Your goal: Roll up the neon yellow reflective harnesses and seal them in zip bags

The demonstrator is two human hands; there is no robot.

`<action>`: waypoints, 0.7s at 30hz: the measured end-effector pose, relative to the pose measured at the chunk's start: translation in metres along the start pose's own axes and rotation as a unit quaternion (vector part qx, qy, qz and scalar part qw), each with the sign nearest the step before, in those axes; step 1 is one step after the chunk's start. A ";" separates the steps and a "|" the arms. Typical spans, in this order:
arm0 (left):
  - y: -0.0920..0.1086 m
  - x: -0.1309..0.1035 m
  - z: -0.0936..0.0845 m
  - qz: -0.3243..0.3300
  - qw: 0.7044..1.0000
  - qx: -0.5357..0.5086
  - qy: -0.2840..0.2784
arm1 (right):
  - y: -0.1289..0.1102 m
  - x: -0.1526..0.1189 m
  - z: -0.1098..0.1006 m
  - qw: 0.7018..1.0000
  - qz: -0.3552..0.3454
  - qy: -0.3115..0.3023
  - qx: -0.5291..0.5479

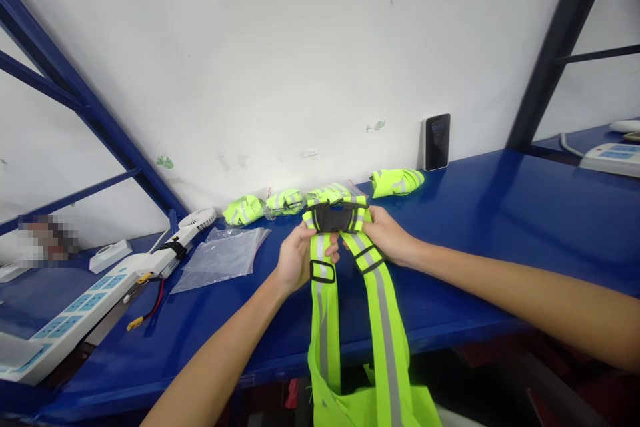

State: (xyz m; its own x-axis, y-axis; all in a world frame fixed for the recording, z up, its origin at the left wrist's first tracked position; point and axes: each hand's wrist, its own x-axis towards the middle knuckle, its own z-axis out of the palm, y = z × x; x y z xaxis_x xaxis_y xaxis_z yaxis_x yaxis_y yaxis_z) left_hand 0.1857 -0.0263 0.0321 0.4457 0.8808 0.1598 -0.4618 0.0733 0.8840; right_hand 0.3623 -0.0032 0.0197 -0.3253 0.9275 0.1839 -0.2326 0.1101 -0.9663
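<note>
A yellow-green reflective vest [389,333] with grey stripes hangs from both hands, its lower part below the table's front edge. Its black plastic buckle [334,217] lies level across the top between the hands, and the two halves look joined. My left hand [296,255] is closed round the strap at the buckle's left end, just above a black slider [323,271]. Closed on the strap at the buckle's right end is my right hand [387,233], its fingers partly hidden behind the webbing. A second slider [369,258] sits on the right strap.
Several folded reflective vests [243,210] lie along the wall, another [397,182] farther right. Clear plastic bags [220,259] lie at left, beside a power strip [85,307], a small fan [197,218] and a red-black cable [159,297]. A dark-screened device [437,142] leans on the wall.
</note>
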 end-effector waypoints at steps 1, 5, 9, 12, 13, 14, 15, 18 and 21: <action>0.000 0.000 0.000 0.006 1.000 0.002 -0.004 | 0.001 0.000 0.000 1.000 0.004 0.002 0.003; -0.003 0.001 -0.002 0.046 0.995 0.089 0.031 | 0.004 0.001 0.001 1.000 -0.002 -0.001 0.024; -0.006 0.006 -0.002 0.063 0.984 0.164 0.038 | 0.007 0.000 0.002 0.998 -0.021 -0.038 0.038; -0.005 0.009 -0.004 0.085 0.974 0.207 0.043 | 0.005 -0.002 0.005 0.998 -0.035 -0.043 0.017; -0.005 0.009 -0.006 0.092 0.971 0.217 0.046 | 0.004 -0.003 0.007 0.998 -0.042 -0.039 0.009; -0.006 0.010 -0.007 0.098 0.968 0.225 0.050 | 0.004 -0.003 0.008 0.998 -0.050 -0.033 0.003; -0.006 0.010 -0.009 0.102 0.966 0.232 0.056 | 0.003 -0.004 0.008 0.998 -0.059 -0.027 -0.004; -0.009 0.010 -0.012 0.110 0.959 0.248 0.086 | 0.004 -0.003 0.008 0.996 -0.083 0.006 -0.024; -0.012 0.011 -0.011 0.136 0.952 0.247 0.119 | 0.008 -0.002 0.006 0.994 -0.091 0.052 -0.024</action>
State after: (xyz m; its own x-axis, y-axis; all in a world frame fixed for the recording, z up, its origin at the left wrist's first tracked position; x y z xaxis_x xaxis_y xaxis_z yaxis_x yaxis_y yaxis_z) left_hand 0.1881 -0.0125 0.0187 0.1468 0.9213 0.3602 -0.0914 -0.3499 0.9323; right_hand 0.3554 -0.0060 0.0129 -0.1855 0.9225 0.3385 -0.2341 0.2931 -0.9270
